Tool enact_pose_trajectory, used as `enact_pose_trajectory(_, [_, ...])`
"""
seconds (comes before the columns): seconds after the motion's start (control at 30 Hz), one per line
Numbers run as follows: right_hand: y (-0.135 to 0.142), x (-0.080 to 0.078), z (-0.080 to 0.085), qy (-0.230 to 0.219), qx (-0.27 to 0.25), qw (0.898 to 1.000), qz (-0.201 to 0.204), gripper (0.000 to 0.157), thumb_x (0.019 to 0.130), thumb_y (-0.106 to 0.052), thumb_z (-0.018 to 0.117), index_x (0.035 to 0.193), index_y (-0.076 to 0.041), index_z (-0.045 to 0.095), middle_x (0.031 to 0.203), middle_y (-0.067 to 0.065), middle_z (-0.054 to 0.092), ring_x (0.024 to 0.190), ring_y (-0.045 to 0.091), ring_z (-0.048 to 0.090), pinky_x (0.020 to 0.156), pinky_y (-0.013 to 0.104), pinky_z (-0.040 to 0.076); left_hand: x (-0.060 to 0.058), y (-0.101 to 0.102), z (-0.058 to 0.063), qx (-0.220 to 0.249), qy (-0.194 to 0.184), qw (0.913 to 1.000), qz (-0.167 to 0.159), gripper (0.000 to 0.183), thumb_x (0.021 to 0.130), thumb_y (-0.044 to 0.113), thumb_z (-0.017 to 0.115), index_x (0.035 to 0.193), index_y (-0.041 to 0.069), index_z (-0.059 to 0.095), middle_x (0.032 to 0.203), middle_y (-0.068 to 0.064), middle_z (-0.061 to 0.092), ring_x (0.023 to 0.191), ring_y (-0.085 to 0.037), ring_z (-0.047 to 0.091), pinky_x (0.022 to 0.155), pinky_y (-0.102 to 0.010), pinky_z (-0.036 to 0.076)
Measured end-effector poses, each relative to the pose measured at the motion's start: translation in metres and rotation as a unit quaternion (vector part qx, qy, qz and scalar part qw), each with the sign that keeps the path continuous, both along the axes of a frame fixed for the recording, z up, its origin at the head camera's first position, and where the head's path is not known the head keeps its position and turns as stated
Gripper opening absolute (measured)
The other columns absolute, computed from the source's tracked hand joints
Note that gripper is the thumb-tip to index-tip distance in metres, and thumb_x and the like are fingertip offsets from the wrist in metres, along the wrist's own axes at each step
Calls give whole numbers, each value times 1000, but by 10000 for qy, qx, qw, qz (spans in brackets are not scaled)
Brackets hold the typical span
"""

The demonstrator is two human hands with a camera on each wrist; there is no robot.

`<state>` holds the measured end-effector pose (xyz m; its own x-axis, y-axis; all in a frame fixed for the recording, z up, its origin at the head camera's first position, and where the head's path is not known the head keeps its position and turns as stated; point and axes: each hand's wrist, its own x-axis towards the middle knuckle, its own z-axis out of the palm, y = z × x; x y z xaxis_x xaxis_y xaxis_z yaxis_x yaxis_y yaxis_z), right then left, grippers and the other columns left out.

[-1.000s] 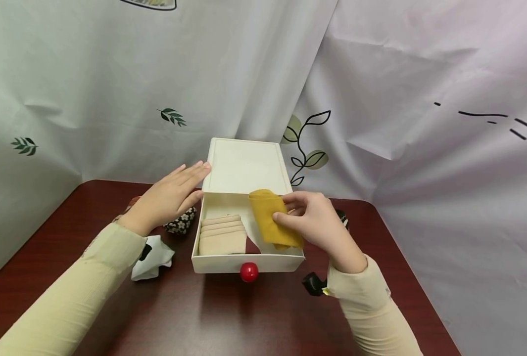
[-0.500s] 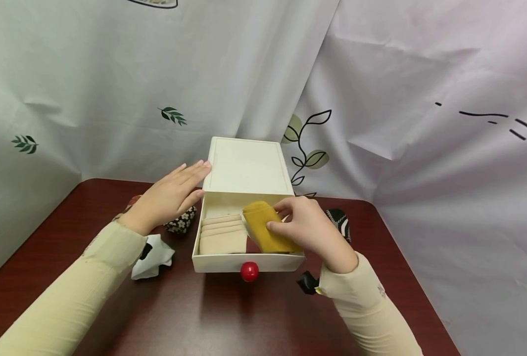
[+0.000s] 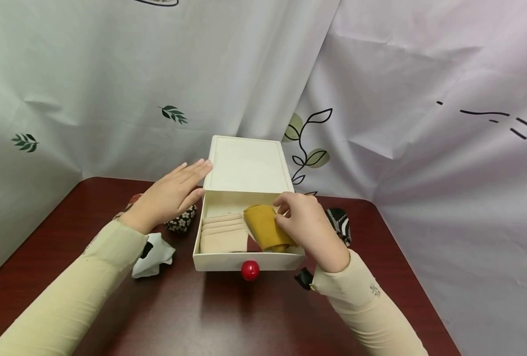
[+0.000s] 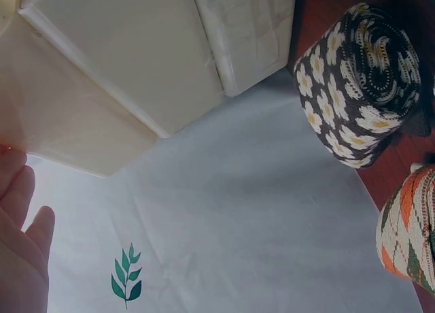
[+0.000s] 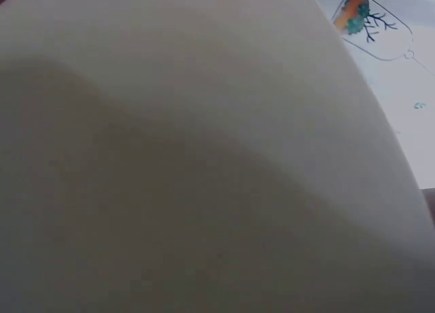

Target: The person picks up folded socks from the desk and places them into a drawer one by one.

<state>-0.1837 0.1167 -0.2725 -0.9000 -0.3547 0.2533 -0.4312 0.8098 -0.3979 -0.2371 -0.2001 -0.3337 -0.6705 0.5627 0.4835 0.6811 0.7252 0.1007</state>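
A folded yellow sock [image 3: 267, 228] lies in the right part of a white drawer [image 3: 220, 262] that is pulled out of its box. My right hand [image 3: 305, 217] is over the drawer's right side, fingers loosely bent, thumb right at the sock's edge. Beside the sock, on the left, folded beige socks [image 3: 223, 233] with a burgundy patch stand in a row. My left hand [image 3: 169, 195] is flat with straight fingers, its fingertips against the left side of the white box [image 3: 250, 163]. A pale drawer wall [image 5: 204, 156] fills most of the right wrist view.
Left of the box sit a rolled black daisy-patterned sock [image 4: 340, 88], a rolled orange-and-green patterned one [image 4: 408, 224] and a crumpled white cloth [image 3: 154, 257]. A black-and-white rolled item [image 3: 340, 225] lies to the right. A red knob [image 3: 250, 270] sticks out from the drawer front.
My right hand has lowered the yellow sock into the drawer and let go; its fingers have drawn back to the sock's right edge. My left hand has stayed at the box.
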Motion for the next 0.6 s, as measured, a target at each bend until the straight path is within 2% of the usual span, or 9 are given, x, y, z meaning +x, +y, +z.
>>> enact_pose_trajectory(0.2, [6,2,-2,113,-404,9991,100,14,88,-3,70,101,-2,76,86,5,76,77,18,72,72,34,60,-1,1,-1,25,29,10000,-4,57,106,22,53,156,1,35,159,-18,38,149,-33,33,126,-43,15])
enact_pose_trajectory(0.37, [12,7,-3,276,-775,9966,2,16,91,-6,70,105,-3,76,90,6,75,79,19,70,76,37,60,-2,1,-1,48,32,10000,-16,57,106,22,52,156,1,35,159,-18,38,149,-33,33,126,-43,16])
enact_pose_trajectory(0.6, [24,25,-3,551,-1771,9826,61,13,91,-11,74,103,-9,77,86,-1,73,67,10,66,66,30,58,-2,0,-2,15,24,10000,30,57,107,24,52,156,1,36,159,-18,38,149,-33,33,125,-45,17])
